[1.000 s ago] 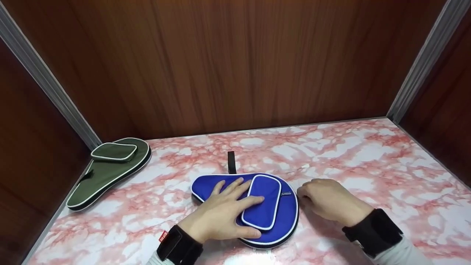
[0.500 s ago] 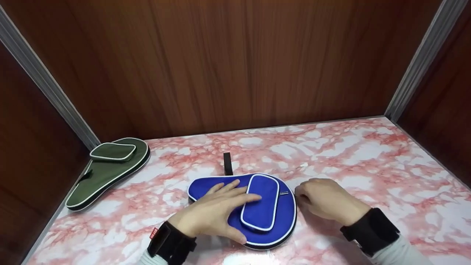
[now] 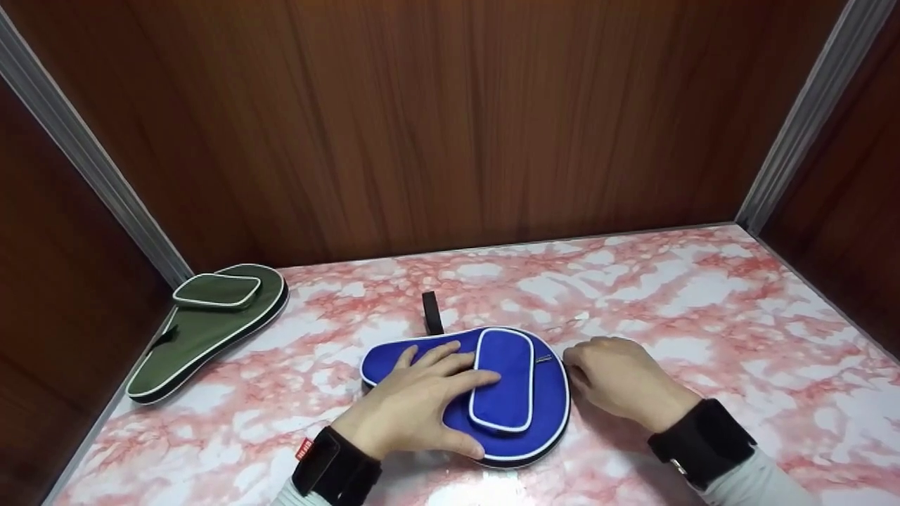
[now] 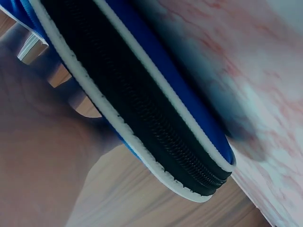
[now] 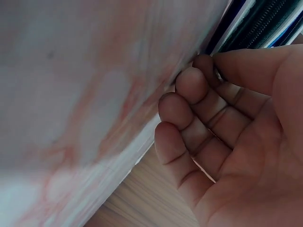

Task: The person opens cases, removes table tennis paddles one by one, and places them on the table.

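A blue table tennis paddle case with white piping lies on the table, its handle end to the left. My left hand rests on it with spread fingers, the index finger over the raised pocket. A black zipper runs along the case's side in the left wrist view. At the rounded right end, my right hand has its fingers curled, with thumb and index finger pinching at the case's zipper edge. A bit of metal shows between them, apparently the zipper pull, mostly hidden.
A green paddle case of the same shape lies at the table's far left corner. A black strap loop sticks out behind the blue case. Brown wood-grain panels enclose the back and sides of the marbled table.
The blue case has turned slightly, its rounded end shifting away from me. My left hand slid a little left, then back right on it. The right hand stays at the edge, moving only slightly.
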{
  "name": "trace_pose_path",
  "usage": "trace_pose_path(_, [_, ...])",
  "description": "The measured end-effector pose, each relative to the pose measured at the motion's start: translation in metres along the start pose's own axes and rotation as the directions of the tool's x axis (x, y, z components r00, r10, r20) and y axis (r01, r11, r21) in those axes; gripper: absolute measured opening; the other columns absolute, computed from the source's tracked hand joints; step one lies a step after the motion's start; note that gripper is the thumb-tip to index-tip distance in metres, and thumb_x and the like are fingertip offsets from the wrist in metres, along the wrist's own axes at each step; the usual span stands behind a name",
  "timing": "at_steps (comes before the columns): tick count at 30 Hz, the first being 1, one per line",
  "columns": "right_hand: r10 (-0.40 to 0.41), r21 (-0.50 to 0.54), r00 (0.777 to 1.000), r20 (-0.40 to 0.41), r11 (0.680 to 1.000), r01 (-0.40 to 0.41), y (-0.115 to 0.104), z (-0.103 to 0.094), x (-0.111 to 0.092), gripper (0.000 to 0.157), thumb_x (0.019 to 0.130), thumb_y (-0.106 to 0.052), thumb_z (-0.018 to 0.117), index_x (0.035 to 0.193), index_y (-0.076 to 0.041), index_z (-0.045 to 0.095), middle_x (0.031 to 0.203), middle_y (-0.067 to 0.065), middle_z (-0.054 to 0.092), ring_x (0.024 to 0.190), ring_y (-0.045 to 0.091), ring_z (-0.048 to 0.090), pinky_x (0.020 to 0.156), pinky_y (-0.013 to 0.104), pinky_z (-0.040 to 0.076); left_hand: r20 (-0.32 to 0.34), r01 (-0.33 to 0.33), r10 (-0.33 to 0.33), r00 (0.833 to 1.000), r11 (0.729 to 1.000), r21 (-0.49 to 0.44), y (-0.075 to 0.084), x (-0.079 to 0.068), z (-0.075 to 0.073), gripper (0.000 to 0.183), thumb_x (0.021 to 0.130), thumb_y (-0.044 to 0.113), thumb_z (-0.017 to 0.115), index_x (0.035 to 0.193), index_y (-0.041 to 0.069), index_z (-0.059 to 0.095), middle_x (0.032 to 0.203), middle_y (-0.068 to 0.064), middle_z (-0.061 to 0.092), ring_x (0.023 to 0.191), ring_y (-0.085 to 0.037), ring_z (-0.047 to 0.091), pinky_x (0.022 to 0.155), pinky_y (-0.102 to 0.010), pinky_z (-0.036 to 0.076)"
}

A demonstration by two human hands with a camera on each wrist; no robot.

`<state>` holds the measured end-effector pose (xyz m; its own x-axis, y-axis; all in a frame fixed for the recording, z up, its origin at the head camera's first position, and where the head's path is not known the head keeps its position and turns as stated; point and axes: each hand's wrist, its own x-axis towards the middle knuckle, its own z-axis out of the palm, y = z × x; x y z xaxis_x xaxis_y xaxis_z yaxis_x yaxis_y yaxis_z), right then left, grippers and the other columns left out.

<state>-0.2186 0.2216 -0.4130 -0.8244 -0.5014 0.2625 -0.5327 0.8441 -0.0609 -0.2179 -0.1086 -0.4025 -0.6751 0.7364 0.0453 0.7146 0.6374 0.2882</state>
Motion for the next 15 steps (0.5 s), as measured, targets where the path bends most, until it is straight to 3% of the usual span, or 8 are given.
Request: trace_pose_path(15, [-0.052,-0.040,0.998,0.028,0.998,0.053,-0.0040,-0.0096,-0.0058,0.034,0.087,-0.003,0.079,0.069,-0.023,0.057,0.062,-0.009,0.052,0.063,0.022,0.062,0.059,0.044,0.050,-0.037,-0.016,0.016,0.999,1.000,0.010,0.0014,-0.0022,0.0002,0.090,0.081,0.073,0.086,0.161,0.043,0.056,0.168,-0.003,0.051,0.164,-0.035,0.032,0.121,-0.078,0.026])
